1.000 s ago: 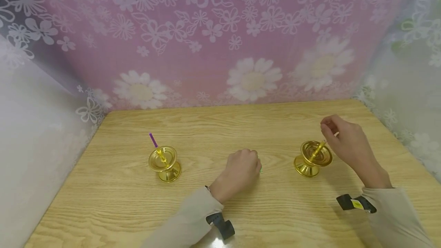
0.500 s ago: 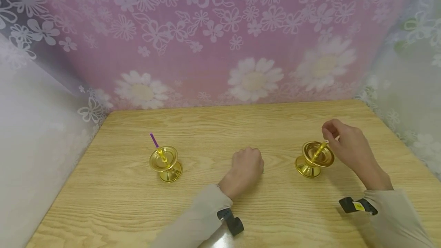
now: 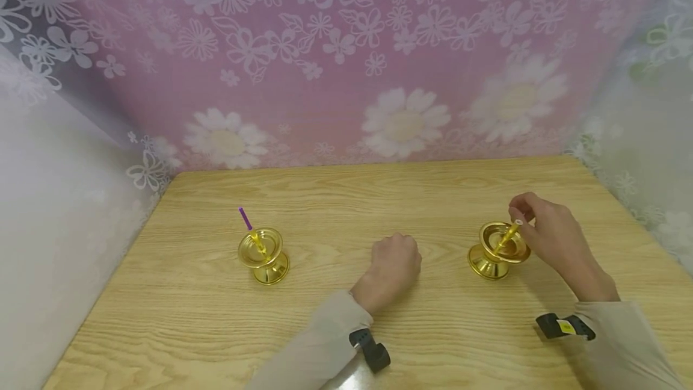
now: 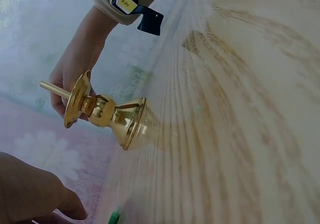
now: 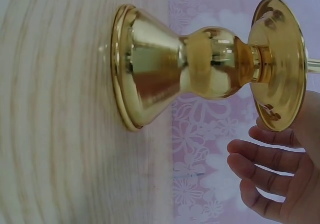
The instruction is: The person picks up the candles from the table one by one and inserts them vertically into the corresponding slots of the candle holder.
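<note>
In the head view, my left hand [image 3: 394,263] is low over the middle of the table, knuckles up, its fingertips hidden beneath. A small green object [image 4: 114,217] shows near that thumb at the bottom of the left wrist view; whether the fingers touch it is unclear. My right hand [image 3: 552,230] is at the far side of a gold candle holder [image 3: 489,265], close to its upright yellow tube [image 3: 507,238]. Its fingers [image 5: 267,171] are loosely curled with nothing visible between them. The dish partly hides the right thumb.
A second gold candle holder [image 3: 271,269] stands at the left, with a purple candle [image 3: 245,218] in its tube. The wooden table [image 3: 325,203] ends at a pink flowered curtain [image 3: 303,77] at the back. Pale cloth [image 3: 65,245] hangs at the sides.
My left hand has slid slightly right, and the green bit beside its fingers has gone out of sight in the head view. The right hand has come slightly lower beside the tube.
</note>
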`<state>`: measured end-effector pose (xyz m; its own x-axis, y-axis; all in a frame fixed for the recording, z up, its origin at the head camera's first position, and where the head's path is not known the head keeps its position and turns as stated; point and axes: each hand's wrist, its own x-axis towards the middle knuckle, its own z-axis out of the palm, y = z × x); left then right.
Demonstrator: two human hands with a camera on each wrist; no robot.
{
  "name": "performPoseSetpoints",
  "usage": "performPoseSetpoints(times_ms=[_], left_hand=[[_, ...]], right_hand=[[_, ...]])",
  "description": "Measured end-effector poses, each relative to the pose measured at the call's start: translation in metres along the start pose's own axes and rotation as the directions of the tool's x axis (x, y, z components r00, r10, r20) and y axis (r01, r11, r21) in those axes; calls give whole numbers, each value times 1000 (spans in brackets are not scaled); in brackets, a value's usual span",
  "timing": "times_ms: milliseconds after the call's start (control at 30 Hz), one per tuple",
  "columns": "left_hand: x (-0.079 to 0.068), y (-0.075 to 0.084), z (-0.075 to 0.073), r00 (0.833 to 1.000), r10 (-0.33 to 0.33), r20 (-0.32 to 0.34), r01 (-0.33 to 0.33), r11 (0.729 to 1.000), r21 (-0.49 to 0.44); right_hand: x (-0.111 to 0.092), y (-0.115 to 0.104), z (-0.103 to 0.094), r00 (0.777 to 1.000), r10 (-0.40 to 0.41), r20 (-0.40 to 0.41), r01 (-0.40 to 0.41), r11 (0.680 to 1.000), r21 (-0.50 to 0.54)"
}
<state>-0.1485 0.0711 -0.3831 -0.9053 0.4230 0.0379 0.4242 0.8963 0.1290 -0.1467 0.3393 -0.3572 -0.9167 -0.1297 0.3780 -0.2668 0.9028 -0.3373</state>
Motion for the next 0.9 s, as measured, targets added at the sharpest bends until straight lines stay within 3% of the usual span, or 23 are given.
performPoseSetpoints(times_ms=[367, 900], left_hand=[[2, 4, 2, 1000, 18, 7, -18, 1000, 7], [6, 9, 8, 999, -33, 33, 31, 998, 47]], right_hand=[[0, 0, 4, 999, 19, 28, -19, 1000, 0], [0, -1, 5, 999, 18, 30, -17, 999, -29]])
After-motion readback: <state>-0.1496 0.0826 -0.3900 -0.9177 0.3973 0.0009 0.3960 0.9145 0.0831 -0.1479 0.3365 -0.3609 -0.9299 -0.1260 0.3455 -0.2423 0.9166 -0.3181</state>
